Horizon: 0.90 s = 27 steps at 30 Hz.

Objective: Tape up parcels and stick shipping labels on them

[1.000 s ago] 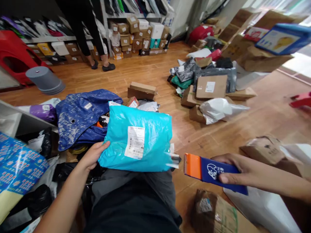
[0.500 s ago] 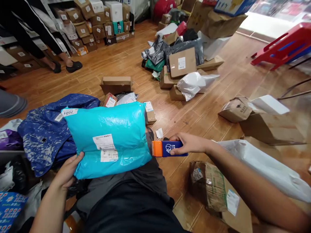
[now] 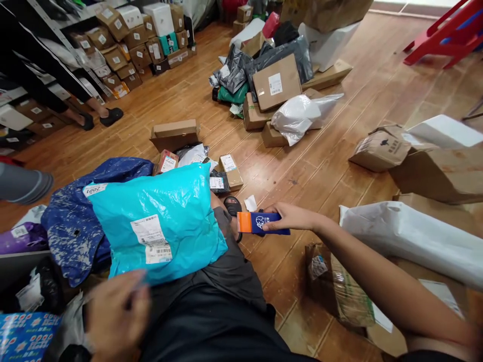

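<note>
- At far left, a purple parcel (image 3: 18, 240) and a blue printed package (image 3: 26, 332) are cut off by the frame's edge.
- Behind them, another person's dark-trousered legs (image 3: 41, 70) are seen near shelves stacked with labelled cartons.
- A white-flecked blue sack (image 3: 71, 221) is spread out just beyond the turquoise package.
- The left hand (image 3: 116, 311) is caught in a blur near the package's lower edge; whether anything is touched or gripped by it cannot be told.
- The package, a turquoise poly mailer (image 3: 124, 206), is draped over the grey shorts (image 3: 230, 281), its white shipping label (image 3: 149, 236) turned up.
- A flat blue-and-orange handheld tool (image 3: 245, 222) is pointed orange end first toward the mailer, well apart from it.
- The tool's blue end is clasped by the right hand (image 3: 294, 217), well apart from the left.
- At right, a long white-wrapped parcel (image 3: 411, 231) is surrounded by cardboard, with a red plastic stool (image 3: 437, 40) set farther back.
</note>
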{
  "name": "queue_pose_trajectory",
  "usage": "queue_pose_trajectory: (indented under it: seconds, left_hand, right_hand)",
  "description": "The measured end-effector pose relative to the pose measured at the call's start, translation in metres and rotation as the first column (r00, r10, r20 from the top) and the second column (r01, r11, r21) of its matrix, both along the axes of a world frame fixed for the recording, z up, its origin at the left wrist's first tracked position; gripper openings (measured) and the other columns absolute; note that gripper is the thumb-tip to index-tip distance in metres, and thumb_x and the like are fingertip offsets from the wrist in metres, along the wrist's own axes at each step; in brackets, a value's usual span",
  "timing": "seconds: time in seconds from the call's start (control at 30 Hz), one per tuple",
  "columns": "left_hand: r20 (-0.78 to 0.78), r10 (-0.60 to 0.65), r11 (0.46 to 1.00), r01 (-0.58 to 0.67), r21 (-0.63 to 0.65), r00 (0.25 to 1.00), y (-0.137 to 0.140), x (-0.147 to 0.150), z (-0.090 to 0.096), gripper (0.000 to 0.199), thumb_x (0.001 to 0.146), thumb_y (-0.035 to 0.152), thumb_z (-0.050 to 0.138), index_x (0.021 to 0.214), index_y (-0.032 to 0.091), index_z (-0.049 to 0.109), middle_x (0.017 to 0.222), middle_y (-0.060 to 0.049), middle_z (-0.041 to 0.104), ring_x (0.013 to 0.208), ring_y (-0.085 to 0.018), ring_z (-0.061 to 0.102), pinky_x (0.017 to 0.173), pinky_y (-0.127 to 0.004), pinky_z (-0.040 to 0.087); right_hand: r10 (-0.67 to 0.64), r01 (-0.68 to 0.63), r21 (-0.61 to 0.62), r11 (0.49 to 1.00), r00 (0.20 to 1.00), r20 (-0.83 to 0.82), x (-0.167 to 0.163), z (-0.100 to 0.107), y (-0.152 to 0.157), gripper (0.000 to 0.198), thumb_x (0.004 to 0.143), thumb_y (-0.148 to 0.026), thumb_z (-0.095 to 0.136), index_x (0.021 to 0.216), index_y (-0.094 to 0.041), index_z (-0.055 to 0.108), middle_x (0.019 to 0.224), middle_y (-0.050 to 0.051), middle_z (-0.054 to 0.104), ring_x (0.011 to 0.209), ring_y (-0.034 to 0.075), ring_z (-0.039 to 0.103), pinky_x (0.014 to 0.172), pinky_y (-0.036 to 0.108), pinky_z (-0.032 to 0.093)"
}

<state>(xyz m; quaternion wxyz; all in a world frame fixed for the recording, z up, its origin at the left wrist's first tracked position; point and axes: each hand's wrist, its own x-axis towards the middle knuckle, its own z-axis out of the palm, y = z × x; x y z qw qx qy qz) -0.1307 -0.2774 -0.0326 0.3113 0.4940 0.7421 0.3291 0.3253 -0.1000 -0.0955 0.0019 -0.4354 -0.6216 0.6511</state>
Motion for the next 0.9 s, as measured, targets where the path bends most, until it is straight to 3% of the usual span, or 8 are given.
queue_pose_trajectory:
  seconds: [0.1, 0.23, 0.33, 0.43, 0.57, 0.67, 0.8, 0.9]
  left_hand:
    - [-0.413, -0.473, 0.821, 0.559, 0.113, 0.778, 0.012, 0.071, -0.013, 0.051, 0.09, 0.039, 0.084, 0.14, 0.032, 0.075, 0.146, -0.013, 0.072, 0.131, -0.039, 0.067, 0.114, -0.053, 0.051]
    - [-0.79, -0.435, 0.701, 0.713, 0.004, 0.432, 0.049, 0.118, -0.03, 0.072, 0.092, 0.03, 0.084, 0.158, 0.017, 0.059, 0.157, -0.024, 0.061, 0.135, -0.042, 0.062, 0.106, -0.054, 0.052]
    - [-0.791, -0.439, 0.691, 0.723, 0.006, 0.426, 0.064, 0.115, -0.024, 0.05, 0.096, 0.022, 0.076, 0.146, 0.02, 0.071, 0.146, -0.019, 0.071, 0.121, -0.04, 0.069, 0.094, -0.05, 0.056]
    - [-0.651, -0.47, 0.69, 0.708, 0.149, 0.596, 0.08, 0.099, 0.009, 0.039, 0.101, 0.019, 0.063, 0.136, 0.029, 0.079, 0.138, -0.009, 0.078, 0.113, -0.036, 0.074, 0.094, -0.046, 0.058]
    - [-0.358, -0.254, 0.819, 0.397, 0.415, 0.899, 0.121, 0.077, 0.09, 0.03, 0.101, 0.036, 0.069, 0.128, 0.032, 0.083, 0.126, -0.003, 0.083, 0.117, -0.033, 0.076, 0.105, -0.04, 0.057]
    - [-0.069, 0.019, 0.795, 0.026, 0.606, 0.997, 0.154, 0.061, 0.153, 0.031, 0.098, 0.044, 0.071, 0.115, 0.024, 0.087, 0.12, -0.004, 0.085, 0.122, -0.034, 0.075, 0.11, -0.04, 0.056]
    - [0.454, 0.142, 0.572, -0.447, 0.687, 0.88, 0.165, 0.037, 0.185, 0.034, 0.096, 0.043, 0.069, 0.116, 0.019, 0.083, 0.126, -0.005, 0.083, 0.129, -0.031, 0.072, 0.112, -0.038, 0.055]
    - [0.731, 0.091, 0.538, -0.651, 0.535, 0.676, 0.141, 0.024, 0.147, 0.037, 0.102, 0.047, 0.064, 0.127, 0.023, 0.077, 0.136, -0.005, 0.079, 0.137, -0.028, 0.068, 0.113, -0.038, 0.056]
  right_hand:
    - [-0.044, 0.039, -0.073, 0.997, 0.997, -0.058, -0.005, -0.009, 0.0, 0.071, 0.075, -0.08, 0.081, 0.092, -0.011, 0.073, 0.078, 0.005, 0.072, 0.067, 0.016, 0.063, 0.058, 0.025, 0.046]
    - [-0.076, 0.07, -0.059, 0.996, 0.992, -0.096, -0.01, -0.017, -0.002, 0.069, 0.071, -0.079, 0.085, 0.082, -0.013, 0.07, 0.073, 0.002, 0.068, 0.065, 0.014, 0.058, 0.058, 0.025, 0.043]
    - [-0.118, 0.11, -0.065, 0.992, 0.983, -0.137, -0.011, -0.014, -0.005, 0.069, 0.069, -0.078, 0.087, 0.082, -0.012, 0.07, 0.074, 0.002, 0.069, 0.065, 0.014, 0.059, 0.06, 0.025, 0.045]
    - [-0.144, 0.132, -0.075, 0.988, 0.97, -0.198, -0.012, 0.011, -0.006, 0.075, 0.069, -0.085, 0.081, 0.087, -0.013, 0.07, 0.069, 0.002, 0.067, 0.058, 0.014, 0.057, 0.055, 0.025, 0.045]
    - [-0.178, 0.169, -0.057, 0.984, 0.9, -0.399, -0.032, 0.098, 0.01, 0.074, 0.076, -0.089, 0.074, 0.084, -0.015, 0.068, 0.055, -0.002, 0.061, 0.047, 0.012, 0.051, 0.048, 0.024, 0.042]
    - [-0.14, 0.216, 0.077, 0.973, 0.825, -0.548, -0.067, 0.196, 0.033, 0.068, 0.085, -0.082, 0.074, 0.078, -0.014, 0.071, 0.062, 0.003, 0.069, 0.053, 0.014, 0.06, 0.052, 0.024, 0.048]
    - [0.022, 0.158, 0.278, 0.947, 0.835, -0.549, -0.134, 0.309, 0.048, 0.057, 0.085, -0.071, 0.082, 0.081, -0.015, 0.077, 0.076, 0.007, 0.077, 0.071, 0.02, 0.071, 0.06, 0.024, 0.054]
    - [0.117, 0.042, 0.341, 0.939, 0.894, -0.432, -0.186, 0.332, 0.046, 0.052, 0.086, -0.068, 0.082, 0.086, -0.017, 0.08, 0.087, 0.008, 0.081, 0.077, 0.022, 0.073, 0.064, 0.026, 0.056]
